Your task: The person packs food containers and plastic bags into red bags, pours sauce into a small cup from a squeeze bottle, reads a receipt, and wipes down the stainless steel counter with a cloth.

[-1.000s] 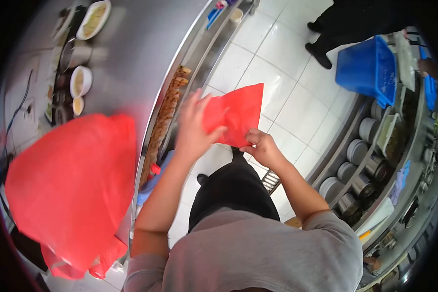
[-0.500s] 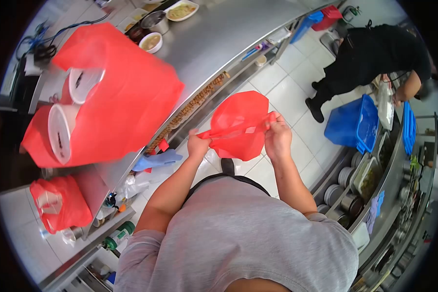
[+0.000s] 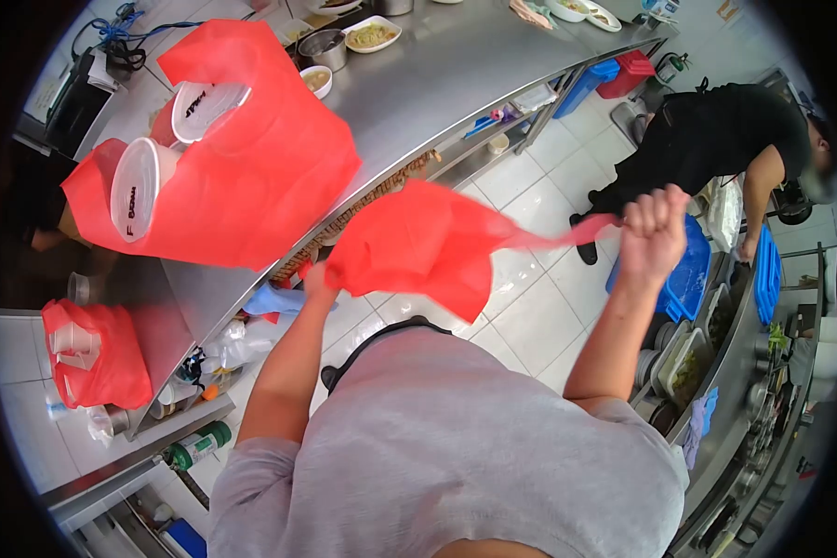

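Note:
Between my hands stretches a red cloth-like carry bag (image 3: 418, 249), drawn out sideways above the floor. My left hand (image 3: 320, 283) is closed on its left edge, close to the steel counter's front. Farther right and higher, my right hand (image 3: 656, 234) makes a fist around a thin, twisted strip of the same bag, slightly blurred. Left of my left hand, a larger red bag (image 3: 279, 177) stands on the counter with two white-lidded tubs showing in its opening; dark handwriting marks the lids, one of them the nearer lid (image 3: 136, 190).
The steel counter (image 3: 437, 65) carries a dish of food (image 3: 373, 35), a small bowl (image 3: 317, 82) and a metal pot (image 3: 324, 50). Another red bag (image 3: 98, 353) sits at lower left. At right, a person in black (image 3: 716, 139) bends by a blue bin (image 3: 684, 270) and a steel worktable.
My hands have moved apart, the right one up and rightward, pulling the bag out into a long strip. My view has shifted slightly. The co-worker's arm now reaches lower toward the blue lid.

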The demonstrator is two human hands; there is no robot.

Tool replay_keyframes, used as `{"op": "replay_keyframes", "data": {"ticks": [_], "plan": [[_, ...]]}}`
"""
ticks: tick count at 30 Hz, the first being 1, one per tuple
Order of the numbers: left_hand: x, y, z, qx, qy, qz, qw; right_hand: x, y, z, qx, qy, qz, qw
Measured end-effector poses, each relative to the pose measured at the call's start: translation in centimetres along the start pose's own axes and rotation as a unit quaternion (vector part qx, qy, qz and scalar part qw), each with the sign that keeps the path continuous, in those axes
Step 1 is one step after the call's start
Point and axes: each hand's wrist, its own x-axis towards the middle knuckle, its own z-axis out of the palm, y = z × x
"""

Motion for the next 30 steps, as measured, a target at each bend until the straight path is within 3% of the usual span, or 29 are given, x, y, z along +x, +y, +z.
{"op": "replay_keyframes", "data": {"ticks": [2, 4, 5, 6, 7, 8, 10, 12, 14, 16, 19, 21, 22, 23, 26, 27, 28, 29, 30], "plan": [[-2.3, 0.2, -1.8, -0.087, 0.016, 0.000, 0.996, 0.5, -1.8, -2.5, -0.134, 0.000, -0.017, 0.991], [-2.6, 1.9, -3.7, -0.140, 0.068, 0.028, 0.987, -0.4, 0.5, -1.9, -0.466, 0.102, -0.005, 0.879], [-2.4, 4.3, -4.8, -0.152, 0.112, 0.053, 0.981, -1.3, 1.9, -1.6, -0.495, 0.078, 0.046, 0.864], [-2.5, 7.6, -6.6, -0.199, 0.152, 0.096, 0.963, -2.1, 4.3, -1.4, -0.494, 0.000, 0.046, 0.868], [-2.9, 11.0, -8.6, -0.245, 0.188, 0.137, 0.941, -2.9, 6.3, 1.1, -0.596, -0.113, -0.017, 0.795], [-2.9, 13.3, -10.3, -0.172, 0.189, 0.234, 0.938, -3.7, 7.4, 5.0, -0.642, -0.191, -0.041, 0.741], [-3.1, 17.7, -13.4, -0.060, 0.158, 0.403, 0.899, -3.4, 10.2, 8.8, -0.740, -0.322, -0.168, 0.566], [-3.6, 20.0, -15.5, -0.003, 0.119, 0.496, 0.860, -2.5, 13.2, 6.9, -0.727, -0.425, -0.151, 0.517], [-3.9, 20.5, -16.7, 0.035, 0.100, 0.536, 0.838, -1.5, 14.9, 4.8, -0.722, -0.492, -0.033, 0.485], [-3.6, 18.6, -17.6, 0.015, 0.129, 0.481, 0.867, 0.0, 14.7, 3.6, -0.705, -0.514, 0.182, 0.453], [-3.6, 16.2, -17.1, 0.009, 0.184, 0.382, 0.906, -3.1, 15.6, 3.8, -0.585, -0.369, 0.157, 0.705], [-3.5, 15.8, -14.6, -0.307, 0.146, 0.239, 0.910, -5.3, 17.6, 3.9, -0.515, -0.282, 0.191, 0.787], [-3.4, 16.4, -14.7, -0.452, 0.127, 0.159, 0.868, -5.8, 18.6, 4.1, -0.477, -0.237, 0.200, 0.822], [-3.9, 16.4, -15.0, -0.733, -0.059, -0.050, 0.675, -6.4, 19.1, 4.2, -0.470, -0.224, 0.198, 0.831], [-5.0, 14.9, -13.3, -0.735, -0.083, 0.007, 0.673, -7.1, 16.6, 7.1, -0.510, -0.279, 0.259, 0.771], [-5.3, 14.6, -13.0, -0.734, -0.091, 0.028, 0.672, -6.6, 16.2, 6.9, -0.609, -0.352, 0.240, 0.668], [-6.7, 14.9, -14.2, -0.551, -0.061, 0.100, 0.827, -6.1, 15.5, 6.4, -0.693, -0.415, 0.218, 0.548], [-8.5, 14.9, -15.7, -0.331, -0.030, 0.165, 0.929, -5.8, 14.7, 5.9, -0.758, -0.465, 0.191, 0.415], [-9.5, 14.8, -16.8, -0.089, 0.004, 0.220, 0.971, -5.4, 13.8, 5.6, -0.713, -0.442, 0.209, 0.503]]}}
